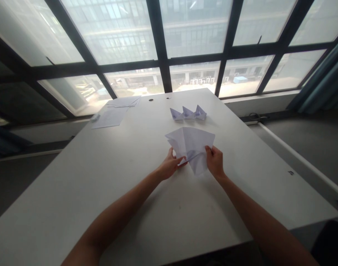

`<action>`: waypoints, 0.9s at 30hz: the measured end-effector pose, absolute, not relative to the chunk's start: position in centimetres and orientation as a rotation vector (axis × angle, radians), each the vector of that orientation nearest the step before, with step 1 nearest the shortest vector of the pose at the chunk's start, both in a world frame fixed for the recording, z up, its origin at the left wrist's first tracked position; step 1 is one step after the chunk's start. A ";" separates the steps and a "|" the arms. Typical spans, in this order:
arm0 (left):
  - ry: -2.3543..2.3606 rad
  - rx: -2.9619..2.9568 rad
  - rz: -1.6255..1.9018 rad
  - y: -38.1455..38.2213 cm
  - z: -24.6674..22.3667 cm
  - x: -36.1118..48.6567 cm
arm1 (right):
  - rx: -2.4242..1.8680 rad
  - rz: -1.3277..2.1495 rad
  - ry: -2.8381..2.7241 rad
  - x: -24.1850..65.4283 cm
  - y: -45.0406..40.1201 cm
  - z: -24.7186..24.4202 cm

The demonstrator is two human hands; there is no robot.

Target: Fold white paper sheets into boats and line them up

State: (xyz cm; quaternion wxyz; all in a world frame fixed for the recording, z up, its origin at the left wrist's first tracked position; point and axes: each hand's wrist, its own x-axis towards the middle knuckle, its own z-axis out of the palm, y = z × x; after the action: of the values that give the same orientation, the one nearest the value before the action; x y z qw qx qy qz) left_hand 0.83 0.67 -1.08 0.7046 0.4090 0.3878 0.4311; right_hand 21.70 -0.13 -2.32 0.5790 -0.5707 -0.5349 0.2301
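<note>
Between my two hands is a creased, partly folded white sheet of paper [195, 142], held above the table. My left hand [170, 164] pinches its lower left part, thumb on top and fingers at the edge. At the right edge, my right hand [214, 159] grips the paper between thumb and fingers. The sheet fans out toward the window, and a folded flap hangs down between the hands. Just beyond it stand three folded paper boats [188, 113] in a row, close together.
White sheets of paper [110, 116] lie at the far left of the white table [124, 184]. Two small dark holes show near the table's far edge. Large framed windows rise behind it. A white pipe [296, 155] runs along the right side, and blue curtains hang at both sides.
</note>
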 end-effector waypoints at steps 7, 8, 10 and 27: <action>0.895 1.072 0.885 1.4 -0.4 -1.2 | -1.434 0.550 -1.170 24.0 1.6 -3.6; 0.897 1.060 0.882 1.5 -0.2 -1.5 | -1.446 0.564 -1.150 24.5 1.9 -3.7; 0.912 1.019 0.874 1.6 0.4 -1.9 | -1.453 0.615 -1.121 25.4 2.4 -3.8; 1.479 1.331 0.624 1.5 0.3 -13.4 | -1.414 0.910 -1.308 24.5 2.0 -4.4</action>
State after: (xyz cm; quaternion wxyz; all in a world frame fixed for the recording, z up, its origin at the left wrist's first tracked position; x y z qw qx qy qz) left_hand -13.39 1.55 0.25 0.5039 0.5514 0.6126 0.2585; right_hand 24.50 2.01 -4.39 0.4841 -0.5808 -0.5372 0.3738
